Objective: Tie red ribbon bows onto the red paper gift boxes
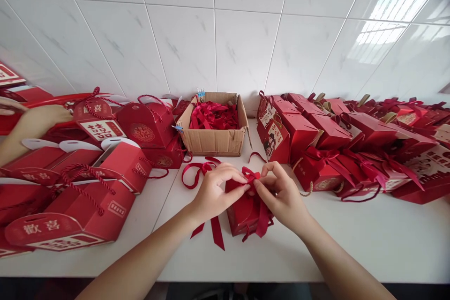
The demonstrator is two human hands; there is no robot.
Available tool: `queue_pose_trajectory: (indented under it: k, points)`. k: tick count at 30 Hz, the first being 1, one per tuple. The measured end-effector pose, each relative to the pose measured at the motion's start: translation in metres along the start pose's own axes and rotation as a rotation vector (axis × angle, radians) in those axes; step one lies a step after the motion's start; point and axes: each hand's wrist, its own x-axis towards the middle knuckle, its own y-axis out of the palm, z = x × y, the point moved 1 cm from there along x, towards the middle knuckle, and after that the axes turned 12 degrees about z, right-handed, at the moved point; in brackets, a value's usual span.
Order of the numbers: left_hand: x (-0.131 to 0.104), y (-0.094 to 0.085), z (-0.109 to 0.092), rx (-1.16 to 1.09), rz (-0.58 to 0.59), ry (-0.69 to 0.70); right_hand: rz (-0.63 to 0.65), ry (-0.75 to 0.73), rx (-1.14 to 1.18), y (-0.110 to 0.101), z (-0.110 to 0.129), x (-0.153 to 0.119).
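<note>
A small red gift box [242, 218] stands on the white table in front of me. On its top is a red ribbon [250, 176] with a loop, and one tail hangs down the box's front. My left hand [220, 190] pinches the ribbon from the left between thumb and fingers. From the right, my right hand [281, 194] also pinches it, close to the left fingertips. The knot is partly covered by my fingers. Another red ribbon [217, 233] lies on the table left of the box, with its loops behind my left hand.
A cardboard box [213, 142] of red ribbons stands behind my hands, with blue binder clips [201, 92] on it. Red gift boxes [101, 206] with rope handles crowd the left. Bow-tied boxes [321, 171] fill the right. Another person's arm [38, 119] reaches in at far left.
</note>
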Motion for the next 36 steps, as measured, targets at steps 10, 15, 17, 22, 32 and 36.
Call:
queue_pose_trajectory:
  k: [10,15,17,22,32,36]
  points:
    - [0.001,0.002,-0.006,-0.172,0.029,-0.237,0.031,-0.066,-0.350,-0.001,0.010,-0.006]
    - [0.003,0.001,-0.008,-0.165,0.042,-0.238,0.002,-0.145,-0.466,-0.002,0.009,-0.006]
    - [0.003,0.001,-0.008,-0.146,0.042,-0.234,-0.034,-0.179,-0.512,-0.002,0.007,-0.005]
    - [0.001,-0.002,-0.006,-0.098,0.119,-0.214,-0.035,-0.203,-0.559,-0.001,0.003,-0.004]
    - [0.000,-0.005,-0.001,0.044,0.130,-0.127,-0.117,-0.165,-0.603,-0.003,-0.001,-0.004]
    - [0.000,-0.005,-0.001,0.241,0.071,-0.061,-0.086,-0.016,-0.458,-0.005,-0.003,-0.001]
